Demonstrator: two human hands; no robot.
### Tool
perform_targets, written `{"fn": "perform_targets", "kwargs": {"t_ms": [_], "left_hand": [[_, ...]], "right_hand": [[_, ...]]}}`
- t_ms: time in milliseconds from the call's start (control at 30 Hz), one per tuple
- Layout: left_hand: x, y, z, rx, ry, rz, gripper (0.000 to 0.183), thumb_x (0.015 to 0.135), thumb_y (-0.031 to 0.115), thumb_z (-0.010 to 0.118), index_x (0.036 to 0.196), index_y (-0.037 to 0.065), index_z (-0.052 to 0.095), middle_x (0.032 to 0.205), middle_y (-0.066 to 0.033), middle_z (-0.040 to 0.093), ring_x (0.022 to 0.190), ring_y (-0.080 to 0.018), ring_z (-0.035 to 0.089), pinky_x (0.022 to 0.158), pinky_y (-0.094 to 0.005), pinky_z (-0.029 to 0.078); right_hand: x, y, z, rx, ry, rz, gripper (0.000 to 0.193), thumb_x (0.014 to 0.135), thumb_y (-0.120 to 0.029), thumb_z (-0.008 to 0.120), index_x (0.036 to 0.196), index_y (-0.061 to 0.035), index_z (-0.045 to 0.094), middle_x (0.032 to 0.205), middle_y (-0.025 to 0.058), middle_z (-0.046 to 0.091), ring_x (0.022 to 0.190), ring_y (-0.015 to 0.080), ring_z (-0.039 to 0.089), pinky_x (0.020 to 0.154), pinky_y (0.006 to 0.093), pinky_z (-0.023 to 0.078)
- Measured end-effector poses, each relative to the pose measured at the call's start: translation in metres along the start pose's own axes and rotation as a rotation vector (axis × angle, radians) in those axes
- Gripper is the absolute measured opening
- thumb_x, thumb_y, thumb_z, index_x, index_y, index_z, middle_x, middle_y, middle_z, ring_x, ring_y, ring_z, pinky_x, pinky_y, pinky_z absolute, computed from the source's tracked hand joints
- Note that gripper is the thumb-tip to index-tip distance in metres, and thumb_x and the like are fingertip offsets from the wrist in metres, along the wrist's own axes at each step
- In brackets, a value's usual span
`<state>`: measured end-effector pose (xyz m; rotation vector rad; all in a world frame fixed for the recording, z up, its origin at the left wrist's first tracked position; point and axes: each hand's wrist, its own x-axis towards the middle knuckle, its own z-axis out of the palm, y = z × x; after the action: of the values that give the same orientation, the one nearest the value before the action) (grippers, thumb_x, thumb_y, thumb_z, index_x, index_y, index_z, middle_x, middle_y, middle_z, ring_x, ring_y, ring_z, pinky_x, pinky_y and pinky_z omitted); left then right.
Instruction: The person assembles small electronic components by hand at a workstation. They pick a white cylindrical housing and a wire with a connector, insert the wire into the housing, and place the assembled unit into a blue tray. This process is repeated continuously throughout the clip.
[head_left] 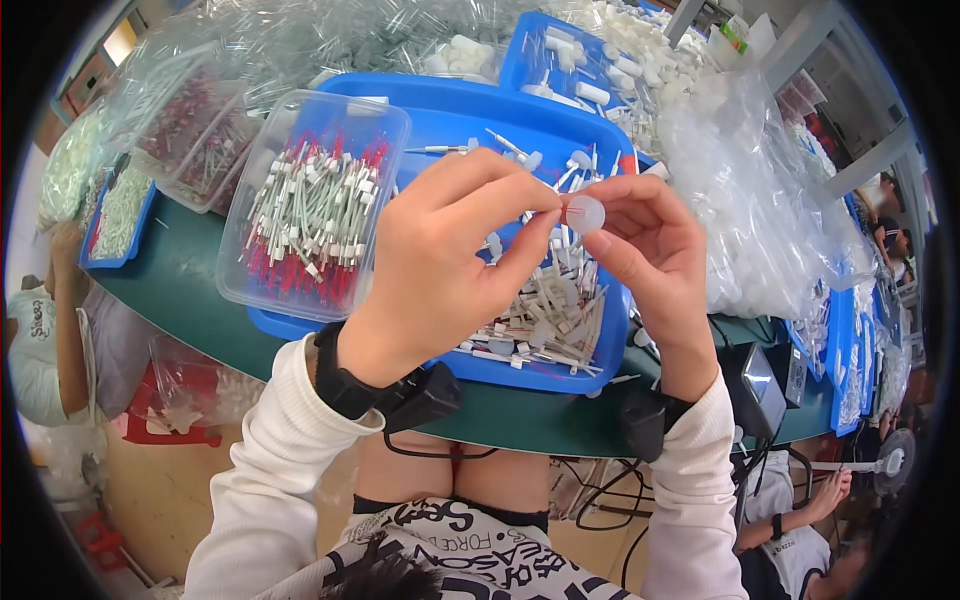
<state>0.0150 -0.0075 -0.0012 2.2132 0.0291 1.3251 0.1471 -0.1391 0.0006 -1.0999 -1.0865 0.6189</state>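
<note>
Cap (588, 214), upper centre of the frame: pinched at its rim in my right grip (652, 242). My left grip (455, 250) is closed narrow, apparently on a thin red wire (575, 211). Cap judged light, fairly stiff, perhaps slippery; rim hold advised. Box (235, 270) bounds left, bag (745, 200) right; room opens lower centre, over the bench (510, 415).

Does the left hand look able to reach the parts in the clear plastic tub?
Likely yes: the left hand hovers near the lidless plastic tub, though its fingertips are pinched beside the translucent disc.
</note>
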Motion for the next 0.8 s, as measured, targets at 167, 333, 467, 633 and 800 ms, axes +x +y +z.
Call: {"fn": "perform_targets", "kwargs": {"t_ms": [167,333,467,633,800], "left_hand": [[0.0012,0.0024,-0.0029,0.161,-0.026,0.092,0.015,0.067,-0.003,0.068,0.079,0.005,0.065,0.077,-0.0058,0.062,0.067,-0.0192,0.058,0.057,-0.0271,0.045],[0.0008,0.0021,-0.0035,0.284,-0.041,0.208,0.017,0.064,-0.002,0.069,0.077,0.007,0.065,0.077,-0.0035,0.062,0.062,-0.0190,0.053,0.052,-0.0272,0.042],[0.0000,-0.0010,-0.0024,0.314,-0.034,0.279,0.018,0.062,-0.002,0.070,0.077,0.007,0.065,0.076,-0.0022,0.061,0.059,-0.0181,0.051,0.049,-0.0269,0.040],[-0.0005,-0.0010,-0.0019,0.342,-0.040,0.280,0.019,0.061,-0.002,0.070,0.076,0.008,0.064,0.076,-0.0017,0.060,0.059,-0.0179,0.050,0.049,-0.0269,0.041],[-0.0011,0.0001,-0.0013,0.393,-0.061,0.278,0.020,0.060,-0.002,0.069,0.077,0.008,0.064,0.076,-0.0011,0.059,0.060,-0.0178,0.050,0.049,-0.0274,0.041]], "right_hand": [[-0.0007,0.0022,-0.0014,-0.014,0.011,-0.009,0.030,0.078,0.001,0.067,0.105,0.0024,0.055,0.102,0.0101,0.062,0.095,0.0168,0.060,0.086,0.0301,0.046],[-0.0017,0.0049,-0.0037,-0.032,0.013,-0.020,0.030,0.077,0.002,0.067,0.104,0.0024,0.056,0.101,0.0098,0.063,0.093,0.0162,0.061,0.086,0.0303,0.046],[-0.0022,0.0043,-0.0041,-0.080,0.006,-0.015,0.029,0.075,0.002,0.068,0.102,0.0021,0.058,0.100,0.0090,0.063,0.092,0.0151,0.061,0.086,0.0296,0.046],[-0.0022,0.0063,-0.0018,-0.176,0.001,-0.054,0.028,0.074,0.002,0.068,0.101,0.0017,0.060,0.099,0.0082,0.063,0.091,0.0141,0.060,0.085,0.0286,0.047],[-0.0025,0.0059,-0.0006,-0.233,0.011,-0.076,0.028,0.073,0.002,0.068,0.100,0.0017,0.060,0.098,0.0078,0.063,0.090,0.0136,0.060,0.084,0.0280,0.047]]}}
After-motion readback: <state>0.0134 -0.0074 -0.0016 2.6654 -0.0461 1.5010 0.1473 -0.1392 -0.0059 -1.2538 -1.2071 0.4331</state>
